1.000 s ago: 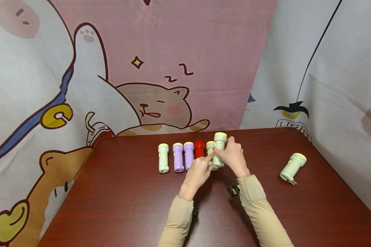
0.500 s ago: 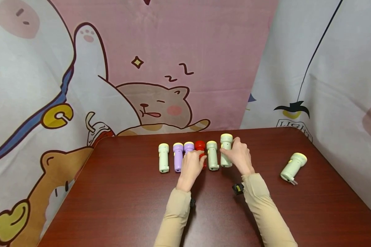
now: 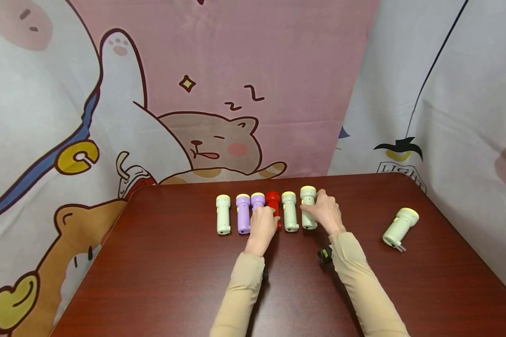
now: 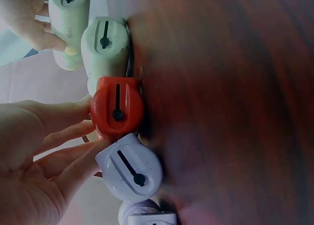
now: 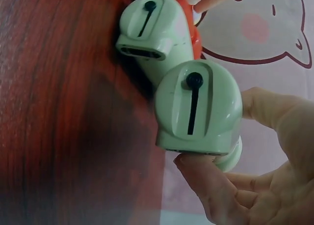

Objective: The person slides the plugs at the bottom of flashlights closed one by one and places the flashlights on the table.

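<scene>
In the head view my left hand [image 3: 262, 230] reaches into a row of flashlights and pinches the red flashlight [image 3: 272, 198]. The left wrist view has its thumb on one side of the red flashlight [image 4: 117, 107] and fingers on the other, against a purple flashlight [image 4: 130, 168]. My right hand [image 3: 326, 213] holds a pale green flashlight [image 3: 308, 207] at the row's right end, thumb on its near side. Whether that one touches the table cannot be told. Between the hands lies another green flashlight [image 3: 290, 213]. The left hand partly covers the red flashlight and a purple one.
Left of the red flashlight lie two purple flashlights, the outer purple flashlight [image 3: 243, 214] fully visible, then a green flashlight [image 3: 223, 215]. A tilted green flashlight [image 3: 399, 228] with plug prongs out lies far right on the brown table [image 3: 173, 281]. A cartoon cloth [image 3: 303, 93] hangs behind.
My right hand has carried its green flashlight rightward, away from the neighbouring green one, and lowered it slightly. My left hand has left the green flashlights and moved left onto the red one.
</scene>
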A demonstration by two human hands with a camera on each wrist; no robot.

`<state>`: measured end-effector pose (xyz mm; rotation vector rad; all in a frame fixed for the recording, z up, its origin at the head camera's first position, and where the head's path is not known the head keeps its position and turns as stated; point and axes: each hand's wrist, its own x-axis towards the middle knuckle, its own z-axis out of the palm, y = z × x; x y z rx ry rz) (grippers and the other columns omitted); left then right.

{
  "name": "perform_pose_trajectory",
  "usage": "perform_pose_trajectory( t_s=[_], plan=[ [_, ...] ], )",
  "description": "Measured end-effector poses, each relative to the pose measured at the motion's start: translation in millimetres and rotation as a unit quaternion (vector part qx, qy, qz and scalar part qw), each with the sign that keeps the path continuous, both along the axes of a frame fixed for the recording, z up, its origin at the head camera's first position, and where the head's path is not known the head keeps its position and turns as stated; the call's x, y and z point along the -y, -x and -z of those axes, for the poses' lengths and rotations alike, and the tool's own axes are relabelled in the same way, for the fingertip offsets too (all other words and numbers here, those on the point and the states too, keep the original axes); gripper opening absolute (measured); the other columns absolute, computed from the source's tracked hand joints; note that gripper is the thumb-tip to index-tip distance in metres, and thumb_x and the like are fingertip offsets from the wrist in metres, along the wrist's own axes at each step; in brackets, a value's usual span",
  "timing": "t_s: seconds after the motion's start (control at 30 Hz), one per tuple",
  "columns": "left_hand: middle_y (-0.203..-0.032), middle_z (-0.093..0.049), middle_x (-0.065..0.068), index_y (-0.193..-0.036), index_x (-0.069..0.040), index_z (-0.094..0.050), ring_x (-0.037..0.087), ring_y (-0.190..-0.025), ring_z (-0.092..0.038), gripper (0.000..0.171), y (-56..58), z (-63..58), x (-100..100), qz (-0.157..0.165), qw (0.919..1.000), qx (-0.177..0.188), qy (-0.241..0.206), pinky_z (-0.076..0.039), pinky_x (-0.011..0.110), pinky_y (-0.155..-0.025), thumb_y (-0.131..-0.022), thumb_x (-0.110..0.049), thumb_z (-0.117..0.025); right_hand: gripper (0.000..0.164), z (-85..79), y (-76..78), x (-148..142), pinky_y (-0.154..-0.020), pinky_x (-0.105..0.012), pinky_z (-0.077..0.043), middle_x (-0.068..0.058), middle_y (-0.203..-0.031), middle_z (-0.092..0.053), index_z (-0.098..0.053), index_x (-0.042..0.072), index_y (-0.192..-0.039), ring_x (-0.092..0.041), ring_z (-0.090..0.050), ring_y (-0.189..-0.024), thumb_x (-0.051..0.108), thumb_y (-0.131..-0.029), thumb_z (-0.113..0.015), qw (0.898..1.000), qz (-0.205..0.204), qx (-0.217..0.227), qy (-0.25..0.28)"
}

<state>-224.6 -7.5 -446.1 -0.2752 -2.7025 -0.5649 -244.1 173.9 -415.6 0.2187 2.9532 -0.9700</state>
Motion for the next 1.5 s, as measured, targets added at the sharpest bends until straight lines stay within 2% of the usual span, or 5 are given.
perform_pose_trajectory(
  t_s=[0.17, 0.37, 1.13, 1.37, 1.5],
  plan=[
    [-0.066, -0.068, 0.01, -0.071, -0.01, -0.073, 0.029, -0.064, -0.066, 0.01, 2.3, 1.6, -2, -0.009, 0.9999, 0.0, 0.012, -0.052, 0.034, -0.056, -0.078, -0.017, -0.076, 0.052, 6.1, 7.0, -2, -0.057, -0.033, -0.044, -0.018, -0.09, -0.06, -0.047, 0.0, -0.107, -0.032, -0.062, -0.076, 0.039, -0.082, -0.068, 1.0, -0.008, 0.013, -0.002],
    [-0.067, -0.068, 0.012, -0.068, -0.009, -0.072, 0.03, -0.065, -0.066, 0.013, 3.7, 2.1, -3, -0.018, 0.9996, 0.0, 0.023, -0.052, 0.036, -0.056, -0.078, -0.017, -0.076, 0.052, 11.0, 9.7, -1, -0.061, -0.036, -0.046, -0.019, -0.092, -0.06, -0.047, -0.001, -0.108, -0.033, -0.062, -0.08, 0.039, -0.081, -0.069, 1.0, -0.012, 0.02, -0.001],
    [-0.068, -0.068, 0.013, -0.069, -0.007, -0.072, 0.03, -0.063, -0.065, 0.012, 1.7, 0.9, -4, -0.024, 0.9994, -0.007, 0.023, -0.052, 0.036, -0.055, -0.077, -0.016, -0.076, 0.059, 21.4, 13.7, 3, -0.068, -0.041, -0.05, -0.024, -0.102, -0.061, -0.047, -0.006, -0.115, -0.038, -0.062, -0.089, 0.039, -0.082, -0.067, 0.999, -0.019, 0.047, -0.011],
    [-0.068, -0.067, 0.013, -0.069, -0.008, -0.072, 0.029, -0.064, -0.065, 0.012, 1.9, 1.4, -4, -0.024, 0.9995, -0.004, 0.022, -0.052, 0.035, -0.055, -0.077, -0.015, -0.076, 0.067, 20.2, 13.8, 2, -0.078, -0.051, -0.048, -0.028, -0.111, -0.058, -0.045, -0.007, -0.123, -0.045, -0.059, -0.101, 0.044, -0.083, -0.063, 0.997, -0.027, 0.066, -0.03],
    [-0.069, -0.067, 0.013, -0.069, -0.007, -0.072, 0.029, -0.064, -0.065, 0.013, 1.2, 0.3, -4, -0.025, 0.9994, 0.005, 0.021, -0.052, 0.035, -0.056, -0.078, -0.015, -0.076, 0.068, 19.5, 14.0, 0, -0.075, -0.051, -0.048, -0.027, -0.113, -0.059, -0.046, -0.006, -0.123, -0.044, -0.059, -0.1, 0.047, -0.084, -0.063, 0.996, -0.035, 0.07, -0.045]
  ],
)
